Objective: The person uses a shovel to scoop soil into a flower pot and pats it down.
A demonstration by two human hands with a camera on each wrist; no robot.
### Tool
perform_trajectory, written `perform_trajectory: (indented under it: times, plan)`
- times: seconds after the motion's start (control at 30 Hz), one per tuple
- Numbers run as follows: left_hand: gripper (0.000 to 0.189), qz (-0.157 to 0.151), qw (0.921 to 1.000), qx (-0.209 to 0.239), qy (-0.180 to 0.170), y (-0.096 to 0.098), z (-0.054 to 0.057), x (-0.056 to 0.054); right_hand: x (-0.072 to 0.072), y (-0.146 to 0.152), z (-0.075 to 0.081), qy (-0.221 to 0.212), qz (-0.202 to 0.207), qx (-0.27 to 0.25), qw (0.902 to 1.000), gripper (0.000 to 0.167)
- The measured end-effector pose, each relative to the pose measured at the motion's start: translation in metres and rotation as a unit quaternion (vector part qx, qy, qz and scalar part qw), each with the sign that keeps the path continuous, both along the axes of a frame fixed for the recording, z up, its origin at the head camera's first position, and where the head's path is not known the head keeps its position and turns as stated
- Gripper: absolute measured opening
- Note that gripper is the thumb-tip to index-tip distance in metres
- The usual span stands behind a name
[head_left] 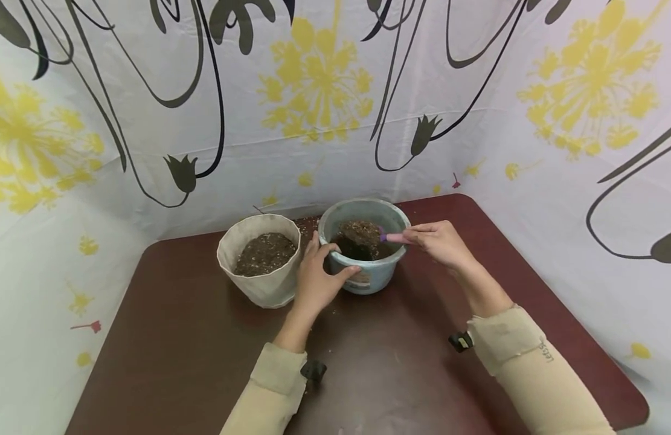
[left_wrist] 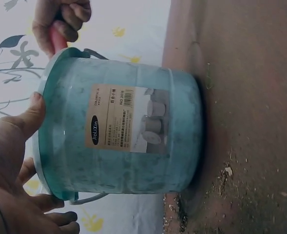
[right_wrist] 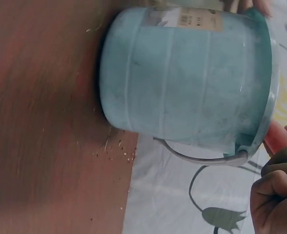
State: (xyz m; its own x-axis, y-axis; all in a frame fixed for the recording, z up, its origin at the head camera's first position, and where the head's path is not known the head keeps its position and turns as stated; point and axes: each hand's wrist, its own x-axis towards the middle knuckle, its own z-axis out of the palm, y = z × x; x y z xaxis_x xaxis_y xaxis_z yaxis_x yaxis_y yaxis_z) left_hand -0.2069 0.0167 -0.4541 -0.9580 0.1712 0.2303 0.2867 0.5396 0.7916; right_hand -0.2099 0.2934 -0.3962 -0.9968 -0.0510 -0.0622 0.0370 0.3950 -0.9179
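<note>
A light blue plastic bucket [head_left: 370, 275] with soil inside stands upright on the table; its paper label [left_wrist: 129, 119] shows in the left wrist view. My left hand [head_left: 317, 278] holds the bucket's near-left rim, thumb at the front and fingers spread round the side. In my right hand [head_left: 438, 243] is a small garden trowel [head_left: 396, 238] with a pink handle and purple neck, held over the bucket's right rim. A heap of dark soil [head_left: 359, 232] covers its blade, which is hidden. Only the pink handle [right_wrist: 281, 136] shows in the right wrist view.
Left of the bucket stands a whitish faceted pot [head_left: 259, 289] holding dark soil [head_left: 266, 252]. Soil crumbs [head_left: 308, 225] lie on the dark red table [head_left: 199, 338] behind and between the containers. A patterned white cloth [head_left: 243, 121] hangs behind the table.
</note>
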Motion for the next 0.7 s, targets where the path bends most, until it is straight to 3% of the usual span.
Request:
perform_trajectory:
  times: [0.2,0.47,0.7]
  plan:
    - [0.055,0.005,1.0,-0.007,-0.003,-0.0002,0.0012,-0.0003,0.0021,-0.003,-0.003,-0.012,-0.044,-0.025,0.9986,0.041]
    - [0.053,0.02,0.9997,0.0,-0.014,0.0003,0.0,0.0016,0.0036,-0.005,-0.0059,-0.026,-0.056,-0.045,0.9971,0.039]
    - [0.05,0.024,0.9996,0.001,-0.013,0.0013,0.0012,0.0009,0.0045,-0.0053,-0.005,-0.013,-0.058,-0.042,0.9973,0.039]
